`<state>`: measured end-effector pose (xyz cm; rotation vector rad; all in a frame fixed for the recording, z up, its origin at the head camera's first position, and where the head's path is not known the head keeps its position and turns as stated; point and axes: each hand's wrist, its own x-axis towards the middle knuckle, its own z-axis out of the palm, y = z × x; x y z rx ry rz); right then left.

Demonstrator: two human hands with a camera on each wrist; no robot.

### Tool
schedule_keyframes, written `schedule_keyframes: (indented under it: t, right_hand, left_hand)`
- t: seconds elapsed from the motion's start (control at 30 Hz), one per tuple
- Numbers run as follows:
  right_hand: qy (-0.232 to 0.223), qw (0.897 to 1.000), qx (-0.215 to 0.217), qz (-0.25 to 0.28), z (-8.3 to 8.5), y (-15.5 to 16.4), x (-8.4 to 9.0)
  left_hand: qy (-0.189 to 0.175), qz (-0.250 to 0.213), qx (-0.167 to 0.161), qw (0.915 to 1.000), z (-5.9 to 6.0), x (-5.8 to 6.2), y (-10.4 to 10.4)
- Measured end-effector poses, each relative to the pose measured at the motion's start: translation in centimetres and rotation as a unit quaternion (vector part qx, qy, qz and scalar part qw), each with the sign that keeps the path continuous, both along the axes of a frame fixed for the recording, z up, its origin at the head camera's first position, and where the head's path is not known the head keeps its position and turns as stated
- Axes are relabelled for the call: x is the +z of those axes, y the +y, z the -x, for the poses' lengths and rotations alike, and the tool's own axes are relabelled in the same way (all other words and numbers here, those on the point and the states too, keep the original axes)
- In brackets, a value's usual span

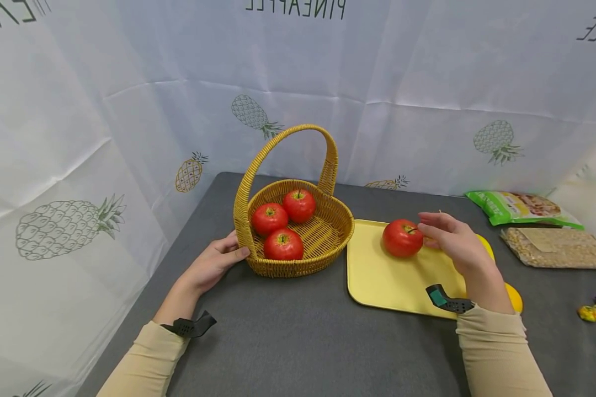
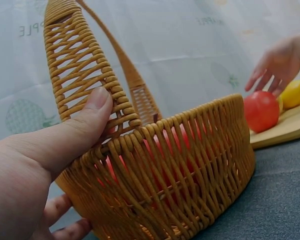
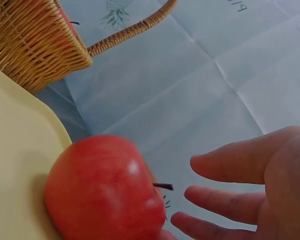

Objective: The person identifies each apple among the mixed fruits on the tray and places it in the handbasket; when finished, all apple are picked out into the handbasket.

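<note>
A wicker basket (image 1: 323,242) with a tall arched handle holds three red apples (image 1: 284,244). My left hand (image 1: 217,262) holds the basket's left side at the foot of the handle. In the left wrist view the thumb (image 2: 85,117) lies against the handle's weave, with fingertips lower on the outer wall. On the yellow tray (image 1: 397,286) sits another red apple (image 1: 402,238), its dark stem pointing toward my right hand (image 1: 452,240). That hand hovers just right of the apple. Its fingers (image 3: 225,202) are extended, and a gap shows between them and the apple in the right wrist view.
Yellow fruits (image 1: 514,298) lie at the tray's right side, partly hidden by the right arm. Farther right are a green food packet (image 1: 523,209), a clear bag of grains (image 1: 558,248) and wrapped lollipops (image 1: 589,314). A printed white curtain (image 1: 298,66) hangs behind the dark table (image 1: 288,336).
</note>
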<state>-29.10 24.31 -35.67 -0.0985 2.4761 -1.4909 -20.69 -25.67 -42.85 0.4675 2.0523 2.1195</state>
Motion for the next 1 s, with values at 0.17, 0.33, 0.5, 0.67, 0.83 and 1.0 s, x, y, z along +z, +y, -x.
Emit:
schedule_keyframes:
  t: [0.17,0.33,0.5,0.67,0.83,1.0]
  right_hand:
    - [0.003,1.000,0.022,-0.010,0.4,-0.3,-0.8]
    - [-0.008,0.999,0.036,-0.008,0.7,-0.8,-1.7]
    - [-0.020,0.999,0.045,-0.008,0.8,-1.1,-2.2]
    - [-0.021,0.999,0.044,-0.005,0.9,-1.2,-2.3]
    - [-0.024,0.999,0.045,-0.013,1.0,-1.2,-2.5]
    - [-0.028,0.998,0.047,-0.025,0.9,-1.3,-2.6]
  left_hand:
    - [0.000,0.004,0.002,1.0000,0.0,0.0,0.0]
    - [0.001,0.004,0.001,1.0000,0.0,0.0,0.1]
    - [-0.001,0.004,0.001,1.0000,0.0,0.2,0.2]
    - [0.001,0.005,0.002,1.0000,0.1,0.3,0.2]
    - [0.002,0.006,0.002,1.0000,0.1,0.2,0.2]
    - [0.002,0.005,0.002,1.0000,0.0,0.1,0.1]
